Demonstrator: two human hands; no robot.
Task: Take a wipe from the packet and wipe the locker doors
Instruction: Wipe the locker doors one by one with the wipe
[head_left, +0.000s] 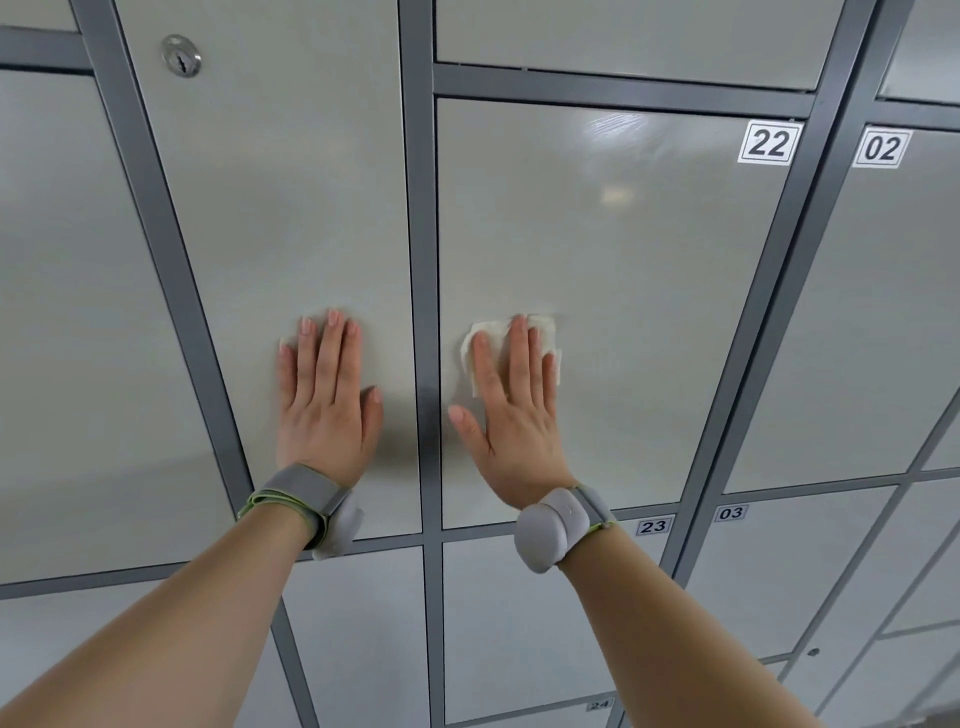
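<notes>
A white wipe (545, 338) lies flat against the grey locker door numbered 22 (623, 249). My right hand (511, 410) presses it there with straight fingers, covering its middle, so only the edges show. My left hand (327, 400) rests flat, fingers straight, on the neighbouring grey door (291, 208) to the left, holding nothing. A damp streak shines near the top of door 22. The wipe packet is out of view.
Dark grey frame bars (423, 260) separate the doors. A round keyhole lock (181, 56) sits at the upper left. Doors labelled 02 (881, 148), 23 (652, 526), 03 (731, 513) and 24 (599, 705) lie to the right and below.
</notes>
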